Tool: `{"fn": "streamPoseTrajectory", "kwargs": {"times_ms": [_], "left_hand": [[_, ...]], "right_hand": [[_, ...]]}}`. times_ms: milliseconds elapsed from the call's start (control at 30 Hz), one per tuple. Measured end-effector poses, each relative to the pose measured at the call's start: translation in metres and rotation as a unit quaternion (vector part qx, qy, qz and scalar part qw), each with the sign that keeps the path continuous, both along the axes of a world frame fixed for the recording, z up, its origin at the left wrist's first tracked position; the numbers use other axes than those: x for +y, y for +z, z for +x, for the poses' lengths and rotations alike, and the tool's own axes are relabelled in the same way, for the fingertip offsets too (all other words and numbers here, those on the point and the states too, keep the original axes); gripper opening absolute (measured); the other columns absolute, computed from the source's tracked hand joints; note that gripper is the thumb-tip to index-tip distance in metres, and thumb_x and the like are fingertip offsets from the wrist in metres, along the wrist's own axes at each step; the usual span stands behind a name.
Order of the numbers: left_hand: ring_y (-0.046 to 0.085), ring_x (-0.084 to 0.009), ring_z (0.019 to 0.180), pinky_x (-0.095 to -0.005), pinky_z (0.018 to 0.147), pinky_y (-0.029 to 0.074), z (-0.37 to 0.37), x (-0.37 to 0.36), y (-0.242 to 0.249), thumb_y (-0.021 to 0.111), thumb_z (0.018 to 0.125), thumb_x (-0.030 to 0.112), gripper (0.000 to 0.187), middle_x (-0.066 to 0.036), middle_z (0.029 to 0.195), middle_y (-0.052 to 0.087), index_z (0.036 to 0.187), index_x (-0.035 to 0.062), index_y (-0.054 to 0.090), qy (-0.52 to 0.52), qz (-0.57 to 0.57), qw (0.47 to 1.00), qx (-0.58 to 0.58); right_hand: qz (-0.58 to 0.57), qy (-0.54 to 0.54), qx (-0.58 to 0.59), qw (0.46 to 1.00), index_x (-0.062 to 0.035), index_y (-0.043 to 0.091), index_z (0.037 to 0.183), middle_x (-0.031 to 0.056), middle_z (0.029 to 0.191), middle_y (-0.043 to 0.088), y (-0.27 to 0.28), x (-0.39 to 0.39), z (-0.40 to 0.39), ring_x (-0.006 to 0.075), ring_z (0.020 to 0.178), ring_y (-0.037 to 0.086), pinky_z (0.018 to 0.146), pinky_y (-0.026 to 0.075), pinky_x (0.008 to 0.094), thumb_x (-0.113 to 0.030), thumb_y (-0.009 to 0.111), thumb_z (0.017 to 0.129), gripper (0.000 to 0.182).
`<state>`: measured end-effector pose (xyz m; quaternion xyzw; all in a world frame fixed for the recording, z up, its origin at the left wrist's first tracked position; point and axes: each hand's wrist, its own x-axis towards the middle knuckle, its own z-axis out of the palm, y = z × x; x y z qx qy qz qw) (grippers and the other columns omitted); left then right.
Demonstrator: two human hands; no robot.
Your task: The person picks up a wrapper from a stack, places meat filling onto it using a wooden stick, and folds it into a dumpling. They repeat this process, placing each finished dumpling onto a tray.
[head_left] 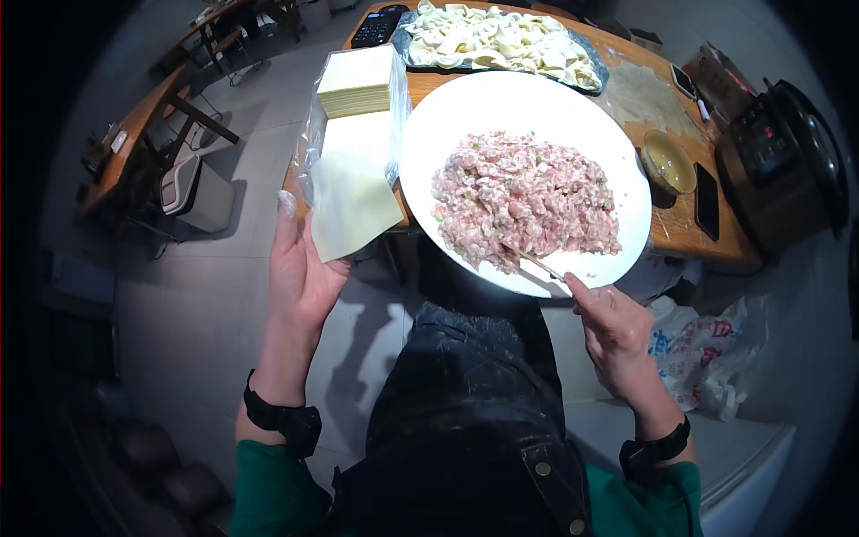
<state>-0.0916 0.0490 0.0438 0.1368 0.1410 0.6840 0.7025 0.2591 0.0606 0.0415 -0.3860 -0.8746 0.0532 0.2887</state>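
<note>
A thin pale square wrapper lies across the fingers of my left hand, whose thumb points up beside it. My right hand grips a thin stick-like utensil; its far end is in the pinkish minced filling. That filling, flecked with green, is heaped on a large white plate. Left of the plate, a stack of square wrappers sits in clear plastic. Behind it, folded dumplings cover a dark tray.
On the wooden table at right are a small bowl, a dark phone and a black cooker. A calculator lies at the back left. Plastic bags hang below right; a bin stands on the floor.
</note>
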Motion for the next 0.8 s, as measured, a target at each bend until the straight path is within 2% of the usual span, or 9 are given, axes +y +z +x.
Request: {"fn": "streamPoseTrajectory", "kwargs": {"times_ms": [33,200,267,333,433,567,667,733,800], "left_hand": [[0.051,-0.0241,0.117,-0.0404,0.1,0.043,-0.001,-0.004,-0.013,0.042,0.097,0.025,0.04,-0.013,0.127,0.05,0.128,0.0008,0.039,0.0,-0.019,0.999,-0.029],[0.05,-0.0246,0.118,-0.0415,0.103,0.039,0.025,-0.032,-0.038,0.045,0.095,0.021,0.039,-0.013,0.126,0.051,0.129,0.0013,0.039,-0.036,-0.07,0.997,-0.009],[0.051,-0.0246,0.117,-0.0406,0.103,0.039,0.035,-0.039,-0.04,0.048,0.093,0.022,0.04,-0.013,0.124,0.052,0.127,0.0011,0.041,-0.065,-0.146,0.986,0.044],[0.052,-0.0243,0.115,-0.0394,0.101,0.04,0.045,-0.043,-0.048,0.05,0.092,0.024,0.042,-0.014,0.123,0.053,0.126,0.0006,0.042,-0.079,-0.179,0.979,0.056],[0.052,-0.0263,0.114,-0.0393,0.1,0.04,0.057,-0.048,-0.061,0.042,0.095,0.027,0.046,-0.016,0.127,0.05,0.131,-0.0016,0.036,-0.128,-0.247,0.943,0.183],[0.049,-0.0249,0.118,-0.0385,0.101,0.038,0.076,-0.048,-0.06,0.032,0.099,0.03,0.047,-0.015,0.131,0.046,0.133,-0.0026,0.033,-0.18,-0.185,0.955,0.149],[0.049,-0.022,0.117,-0.0356,0.1,0.038,0.093,-0.043,-0.054,0.033,0.099,0.027,0.044,-0.013,0.128,0.048,0.131,-0.0031,0.036,-0.171,-0.151,0.971,0.077],[0.048,-0.0218,0.119,-0.0357,0.101,0.037,0.102,-0.04,-0.043,0.033,0.099,0.027,0.044,-0.013,0.129,0.047,0.132,-0.0032,0.035,-0.174,-0.138,0.972,0.079],[0.047,-0.0216,0.12,-0.0359,0.103,0.035,0.106,-0.038,-0.036,0.033,0.099,0.027,0.045,-0.014,0.13,0.046,0.132,-0.0034,0.034,-0.176,-0.124,0.973,0.083]], "right_hand": [[0.004,-0.003,-0.014,1.0,-0.0155,0.061,0.116,0.0057,0.064,0.052,0.002,0.002,-0.002,0.0212,0.055,0.055,0.048,0.042,0.033,0.006,0.062,0.068,0.052],[-0.026,0.002,-0.104,0.994,-0.0151,0.062,0.115,0.0055,0.063,0.052,0.005,0.0,0.0,0.0215,0.055,0.055,0.048,0.042,0.0339,0.005,0.063,0.068,0.051],[-0.001,0.014,-0.05,0.999,-0.0165,0.061,0.115,0.005,0.064,0.053,0.005,0.001,0.005,0.0215,0.056,0.056,0.047,0.042,0.0337,0.004,0.063,0.068,0.051],[-0.001,0.007,-0.063,0.998,-0.017,0.061,0.115,0.005,0.065,0.054,0.009,0.002,0.004,0.0216,0.057,0.056,0.047,0.042,0.0335,0.003,0.063,0.068,0.051],[0.001,0.013,-0.08,0.997,-0.0172,0.061,0.115,0.0052,0.066,0.056,0.006,-0.001,0.001,0.0216,0.057,0.057,0.047,0.043,0.0332,0.004,0.063,0.067,0.052],[-0.004,0.009,-0.048,0.999,-0.0162,0.061,0.116,0.0057,0.065,0.056,0.0,0.0,0.008,0.0215,0.057,0.057,0.048,0.044,0.0331,0.006,0.062,0.066,0.054],[-0.037,-0.01,-0.032,0.999,-0.0155,0.061,0.116,0.0059,0.064,0.055,0.0,-0.002,0.009,0.0218,0.057,0.057,0.048,0.044,0.0333,0.006,0.062,0.067,0.054],[-0.063,-0.007,-0.058,0.996,-0.0131,0.062,0.115,0.0051,0.063,0.058,0.002,-0.006,0.006,0.0184,0.056,0.059,0.052,0.046,0.0288,0.012,0.058,0.066,0.055],[-0.067,-0.002,-0.032,0.997,-0.0132,0.062,0.115,0.005,0.063,0.058,0.003,-0.006,0.003,0.0184,0.055,0.059,0.052,0.046,0.0288,0.012,0.057,0.066,0.055]]}}
